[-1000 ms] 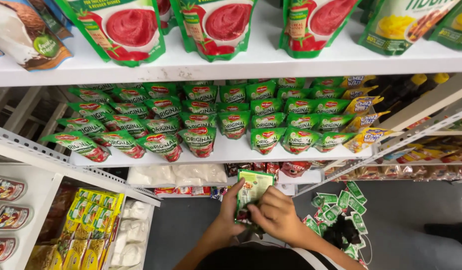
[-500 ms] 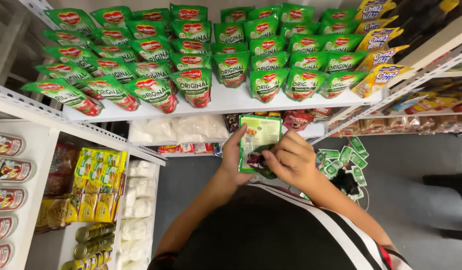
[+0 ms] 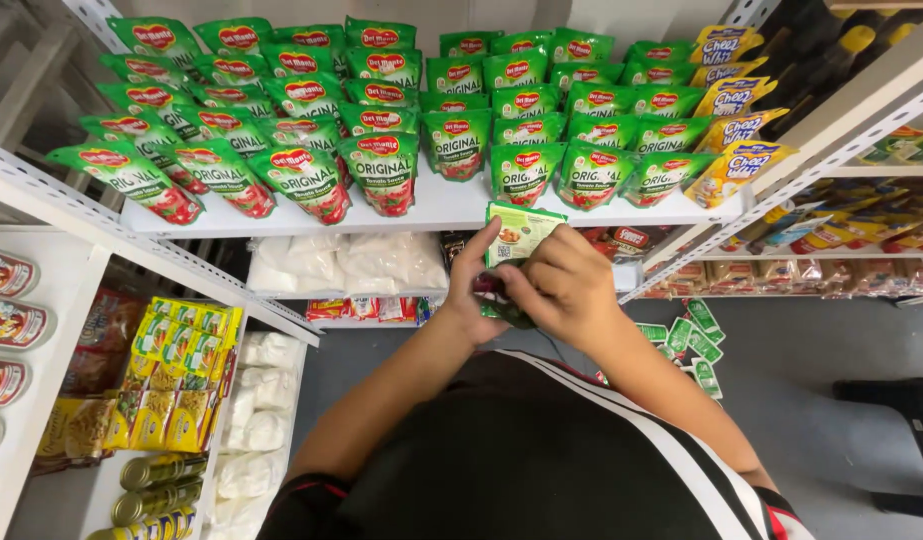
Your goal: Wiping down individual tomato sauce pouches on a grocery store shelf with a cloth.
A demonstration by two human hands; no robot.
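Gripping the green pouch [image 3: 519, 232] as before, left hand [image 3: 473, 290] and right hand [image 3: 561, 285], now nearer the shelf [image 3: 431, 210].

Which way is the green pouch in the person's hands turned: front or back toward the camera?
Back. The green pouch, held by left hand and right hand, shows a pale panel of small print and a square code.

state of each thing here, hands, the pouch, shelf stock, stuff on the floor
left hand: gripping the pouch's left edge
right hand: closed over the pouch's lower part
green pouch: held upright, back side showing
sauce pouches: standing in rows on the white shelf
small green packets: lying loose on the floor
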